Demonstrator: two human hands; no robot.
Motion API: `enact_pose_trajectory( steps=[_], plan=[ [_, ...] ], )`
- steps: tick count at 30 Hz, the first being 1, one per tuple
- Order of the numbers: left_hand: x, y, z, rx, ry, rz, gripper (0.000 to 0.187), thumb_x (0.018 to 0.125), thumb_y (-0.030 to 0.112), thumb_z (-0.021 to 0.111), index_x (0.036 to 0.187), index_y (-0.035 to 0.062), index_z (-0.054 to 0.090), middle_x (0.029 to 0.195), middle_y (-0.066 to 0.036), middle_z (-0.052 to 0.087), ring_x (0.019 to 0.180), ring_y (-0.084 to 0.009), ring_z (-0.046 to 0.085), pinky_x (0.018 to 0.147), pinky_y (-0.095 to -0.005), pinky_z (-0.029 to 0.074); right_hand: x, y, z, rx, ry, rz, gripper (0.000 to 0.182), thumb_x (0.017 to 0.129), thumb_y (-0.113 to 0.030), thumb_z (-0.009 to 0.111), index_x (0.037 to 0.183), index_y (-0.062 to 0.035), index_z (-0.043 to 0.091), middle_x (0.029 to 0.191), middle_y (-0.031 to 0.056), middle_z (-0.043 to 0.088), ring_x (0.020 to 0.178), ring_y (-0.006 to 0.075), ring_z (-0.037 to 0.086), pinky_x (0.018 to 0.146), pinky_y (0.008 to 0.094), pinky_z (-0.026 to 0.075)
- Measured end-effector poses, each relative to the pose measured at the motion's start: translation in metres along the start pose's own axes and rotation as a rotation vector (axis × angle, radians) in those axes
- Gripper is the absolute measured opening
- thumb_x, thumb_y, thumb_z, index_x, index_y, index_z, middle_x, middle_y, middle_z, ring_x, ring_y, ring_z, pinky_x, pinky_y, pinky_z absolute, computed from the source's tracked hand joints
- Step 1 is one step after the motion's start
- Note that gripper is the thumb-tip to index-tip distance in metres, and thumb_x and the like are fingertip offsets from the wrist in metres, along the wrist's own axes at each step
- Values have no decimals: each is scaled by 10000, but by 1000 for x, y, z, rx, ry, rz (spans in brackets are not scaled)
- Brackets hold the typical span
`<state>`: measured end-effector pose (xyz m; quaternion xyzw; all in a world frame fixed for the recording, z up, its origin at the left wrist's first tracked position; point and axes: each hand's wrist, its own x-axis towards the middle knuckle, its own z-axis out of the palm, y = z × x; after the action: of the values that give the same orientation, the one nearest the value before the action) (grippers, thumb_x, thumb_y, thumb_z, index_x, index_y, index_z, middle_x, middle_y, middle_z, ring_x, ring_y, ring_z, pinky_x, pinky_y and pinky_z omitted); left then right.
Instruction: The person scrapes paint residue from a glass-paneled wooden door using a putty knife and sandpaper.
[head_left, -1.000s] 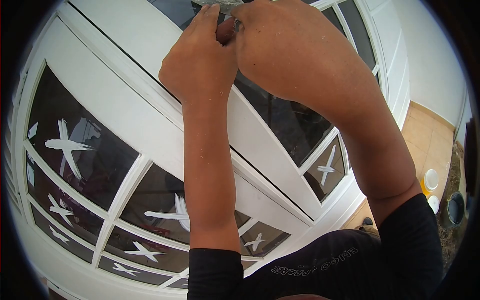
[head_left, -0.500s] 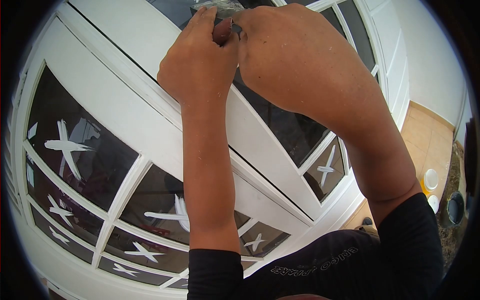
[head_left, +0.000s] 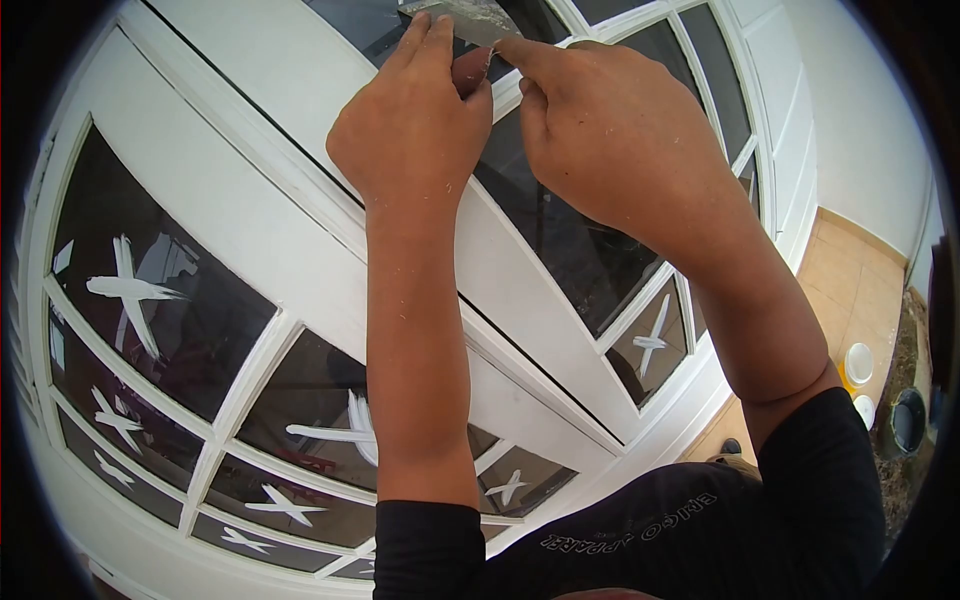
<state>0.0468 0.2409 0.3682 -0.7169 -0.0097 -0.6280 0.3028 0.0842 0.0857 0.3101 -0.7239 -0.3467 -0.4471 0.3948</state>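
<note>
My left hand (head_left: 412, 120) is wrapped round the dark reddish handle of a scraper (head_left: 480, 22), whose wide metal blade lies near the glass at the top of the white door (head_left: 540, 290). Whitish residue shows on the blade. Two fingers of that hand rest along the blade. Beside it, my right hand (head_left: 600, 125) has its index finger stretched to the blade's edge, touching or nearly touching it, while its other fingers are curled. Nothing can be seen held in the right hand.
White-framed panes to the left and below bear white painted crosses (head_left: 135, 290). At the right are a white wall (head_left: 850, 110), a tiled floor (head_left: 850, 280), a white-lidded container (head_left: 858, 364) and a dark bucket (head_left: 907, 420).
Both hands have shifted slightly right. My right hand has drawn away from my left, with its index finger now extended at the blade's edge. More of the blade shows.
</note>
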Motion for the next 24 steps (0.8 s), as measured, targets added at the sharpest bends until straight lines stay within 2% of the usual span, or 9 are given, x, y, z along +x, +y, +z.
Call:
enact_pose_trajectory(
  steps=[3,6,8,15,24],
  plan=[
    [0,4,-2,75,-45,24,463,821,314,775,1283,308,743,1231,117,755,909,-166,777,772,-322,621,0,3,1,40,54,-25,373,952,-127,537,1265,-42,721,938,223,758,826,361,749,800,428,611],
    [1,4,-3,45,-78,-34,493,820,305,770,1311,317,725,1230,118,755,909,-166,777,771,-320,621,-1,2,-1,28,35,-38,373,955,-127,538,1268,-42,721,954,221,761,831,357,751,801,421,615],
    [0,1,-1,8,-36,52,412,853,336,783,1236,187,744,1245,19,757,860,-211,781,658,-326,597,1,4,-1,9,6,-8,374,957,-133,538,1271,-44,722,942,218,763,821,351,754,797,419,618],
    [0,3,-1,8,-22,51,414,853,334,779,1237,184,745,1261,19,751,862,-203,781,661,-324,598,7,4,-10,34,-40,5,363,951,-137,532,1227,-33,742,897,225,756,775,357,752,782,427,617],
    [2,5,-4,3,-59,-2,430,855,323,780,1260,182,739,1245,22,756,840,-208,780,656,-318,596,11,5,-3,49,141,-86,359,933,-138,535,1196,-16,747,894,237,749,784,378,742,770,446,611]
  ],
)
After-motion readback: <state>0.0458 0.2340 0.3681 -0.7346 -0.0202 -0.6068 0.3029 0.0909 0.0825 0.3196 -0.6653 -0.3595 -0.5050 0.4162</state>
